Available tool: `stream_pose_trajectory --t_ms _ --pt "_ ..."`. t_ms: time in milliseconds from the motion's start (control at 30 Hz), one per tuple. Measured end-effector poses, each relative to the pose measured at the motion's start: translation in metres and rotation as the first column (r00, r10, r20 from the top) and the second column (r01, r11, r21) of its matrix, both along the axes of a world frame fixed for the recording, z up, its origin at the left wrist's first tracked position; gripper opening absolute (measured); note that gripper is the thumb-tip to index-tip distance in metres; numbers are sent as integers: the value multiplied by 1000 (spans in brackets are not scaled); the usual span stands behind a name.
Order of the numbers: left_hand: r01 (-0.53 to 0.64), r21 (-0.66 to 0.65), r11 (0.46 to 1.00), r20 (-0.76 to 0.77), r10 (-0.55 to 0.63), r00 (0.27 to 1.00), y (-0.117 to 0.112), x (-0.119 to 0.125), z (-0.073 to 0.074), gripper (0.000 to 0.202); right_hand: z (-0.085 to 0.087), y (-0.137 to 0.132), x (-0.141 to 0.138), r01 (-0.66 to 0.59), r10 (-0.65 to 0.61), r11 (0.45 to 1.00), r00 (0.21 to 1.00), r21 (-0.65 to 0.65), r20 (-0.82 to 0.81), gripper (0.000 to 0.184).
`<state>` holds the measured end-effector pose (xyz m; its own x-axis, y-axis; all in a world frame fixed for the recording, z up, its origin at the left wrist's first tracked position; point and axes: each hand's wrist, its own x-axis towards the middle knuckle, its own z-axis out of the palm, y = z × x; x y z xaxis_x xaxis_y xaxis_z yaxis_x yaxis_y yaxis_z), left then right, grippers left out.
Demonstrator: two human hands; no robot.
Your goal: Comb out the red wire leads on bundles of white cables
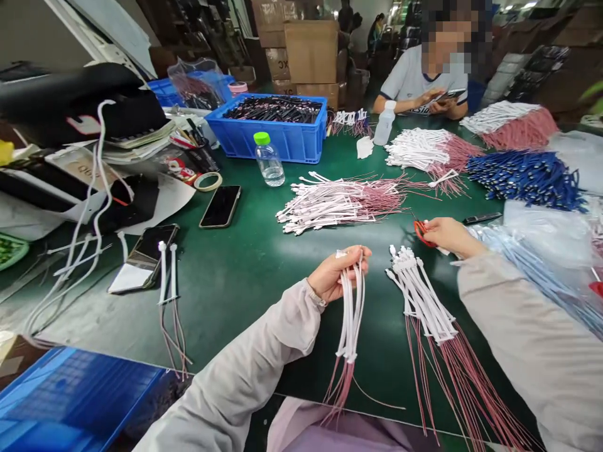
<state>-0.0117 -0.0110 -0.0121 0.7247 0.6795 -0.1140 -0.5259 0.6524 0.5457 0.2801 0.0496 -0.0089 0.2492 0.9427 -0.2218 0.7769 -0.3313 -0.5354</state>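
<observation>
Left hand: fingers curled shut around a bundle of white-sleeved leads. White ends sit up at the palm, and the pink wire tails hang down toward you.

Right hand: pinching red-handled snips, with the dark blades angled ahead and left, away from you.

Key relation: a loose bundle of white leads lies on the green surface between the hands, just below and left of the right hand, not touching it. The right hand is clearly nearer. Long axis runs diagonally, with white ends ahead and left, close to the right hand, then back and right toward you. Its pink wires fan out past the surface edge.

Just left of the left hand: two short white leads with thin tails, lying along your line of sight.

Ahead of the hands: a heap of white and pink leads, a black phone, a masking tape roll, a water bottle and a blue plastic crate full of dark leads.

Far side of the surface: a co-worker's hands around a phone.
</observation>
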Motion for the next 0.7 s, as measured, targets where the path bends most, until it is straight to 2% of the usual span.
stream_pose_trajectory --t_ms 100,167,233,333,400,433,467,500,567,633,700 --pt "-31 108 994 -109 43 993 2 2 -7 33 11 -14 3 -79 100 992 968 96 -231 22" --pt "-48 165 985 -168 76 983 2 4 -9 37 16 -27 -1 -108 166 976 933 190 -320 28" --pt "-77 186 979 -225 119 967 0 5 -7 38 18 -40 -9 -135 222 957 911 258 -347 38" --pt "-144 144 979 -273 179 945 -5 8 -1 35 16 -61 -30 -193 283 939 905 286 -319 46" --pt "-182 95 979 -273 201 941 -7 9 2 33 13 -74 -46 -229 315 908 925 351 -211 41" --pt "-194 74 978 -266 206 942 -8 10 3 32 12 -81 -53 -274 342 865 935 419 -93 36" --pt "-199 56 978 -256 207 944 -8 11 3 32 11 -87 -60 -352 369 798 927 489 66 30" --pt "-201 40 979 -241 205 949 -8 11 3 31 9 -92 -65 -449 383 716 893 534 236 25" --pt "-194 14 981 -204 193 960 -7 11 0 32 6 -101 -71 -632 372 567 768 528 521 20" --pt "-175 -7 985 -163 171 972 -6 11 -3 32 3 -106 -73 -722 346 501 673 478 654 17" --pt "-153 -20 988 -125 149 981 -6 11 -6 32 2 -109 -74 -756 314 468 627 458 713 15"
